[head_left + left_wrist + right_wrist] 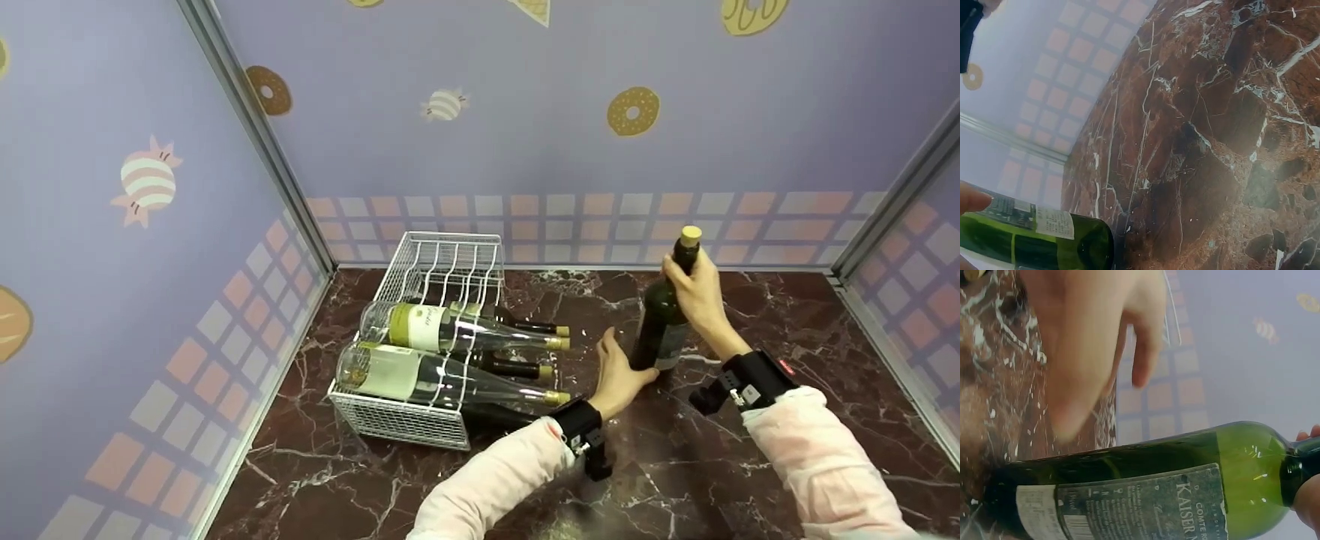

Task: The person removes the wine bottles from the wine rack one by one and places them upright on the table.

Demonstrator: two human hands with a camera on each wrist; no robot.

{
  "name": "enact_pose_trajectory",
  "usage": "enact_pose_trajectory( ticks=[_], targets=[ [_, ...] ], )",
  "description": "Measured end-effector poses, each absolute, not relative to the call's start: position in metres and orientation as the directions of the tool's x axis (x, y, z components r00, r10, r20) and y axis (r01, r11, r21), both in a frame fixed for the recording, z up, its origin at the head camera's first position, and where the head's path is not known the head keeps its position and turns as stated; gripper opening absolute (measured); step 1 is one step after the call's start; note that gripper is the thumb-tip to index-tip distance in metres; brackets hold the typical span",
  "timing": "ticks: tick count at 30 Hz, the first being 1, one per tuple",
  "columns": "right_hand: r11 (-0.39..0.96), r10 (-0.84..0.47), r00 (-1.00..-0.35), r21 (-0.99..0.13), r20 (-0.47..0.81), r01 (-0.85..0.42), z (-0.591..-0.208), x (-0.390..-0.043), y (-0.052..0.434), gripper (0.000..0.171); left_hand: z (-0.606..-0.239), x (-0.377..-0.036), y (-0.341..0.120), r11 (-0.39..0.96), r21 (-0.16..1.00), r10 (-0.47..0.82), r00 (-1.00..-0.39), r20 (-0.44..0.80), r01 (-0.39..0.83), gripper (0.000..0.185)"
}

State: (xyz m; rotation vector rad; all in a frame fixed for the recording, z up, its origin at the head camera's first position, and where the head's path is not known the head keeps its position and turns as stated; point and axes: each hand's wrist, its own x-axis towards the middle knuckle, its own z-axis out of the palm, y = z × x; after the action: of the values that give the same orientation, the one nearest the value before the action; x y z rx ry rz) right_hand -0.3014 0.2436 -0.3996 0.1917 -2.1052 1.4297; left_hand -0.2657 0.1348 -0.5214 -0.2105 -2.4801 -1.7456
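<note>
A dark green wine bottle [661, 330] with a yellow stopper stands near-upright on the table at the right, its label facing the right wrist view. My right hand [701, 296] grips it round the neck. Beside its lower part is my left hand [622, 375], fingers and thumb spread; whether the thumb touches the glass I cannot tell. The bottle's base end [1092, 242] shows at the lower left of the left wrist view. To the left, a white wire rack [401, 424] holds several bottles on their sides, including an upper clear bottle [480, 334] and a nearer clear bottle [450, 382].
The dark red marble tabletop [322, 487] meets a purple patterned back wall [525, 142] and side walls on the left and right. Stoppered bottle necks [555, 343] jut out of the rack toward my left hand.
</note>
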Motion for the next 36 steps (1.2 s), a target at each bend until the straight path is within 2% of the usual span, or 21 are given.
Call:
enact_pose_trajectory(
  ticks=[14,20,29,36],
  targets=[
    [0.375,0.303,-0.812,-0.846,0.499,-0.379,-0.411,-0.326,0.263,0.014,-0.517,-0.26,0.129,0.366,0.907,0.08,-0.978,0.194,0.21,0.079],
    [0.359,0.298,-0.817,-0.851,0.494,-0.383,-0.411,-0.333,0.266,0.021,-0.515,-0.261,0.125,0.375,0.898,0.085,-0.973,0.216,0.232,0.076],
    [0.344,0.324,-0.815,-0.862,0.481,-0.372,-0.411,-0.344,0.275,0.016,-0.514,-0.259,0.123,0.369,0.899,0.083,-0.972,0.221,0.236,0.074],
    [0.343,0.334,-0.8,-0.855,0.498,-0.389,-0.418,-0.36,0.284,0.023,-0.516,-0.259,0.12,0.37,0.895,0.101,-0.969,0.227,0.249,0.073]
  ],
)
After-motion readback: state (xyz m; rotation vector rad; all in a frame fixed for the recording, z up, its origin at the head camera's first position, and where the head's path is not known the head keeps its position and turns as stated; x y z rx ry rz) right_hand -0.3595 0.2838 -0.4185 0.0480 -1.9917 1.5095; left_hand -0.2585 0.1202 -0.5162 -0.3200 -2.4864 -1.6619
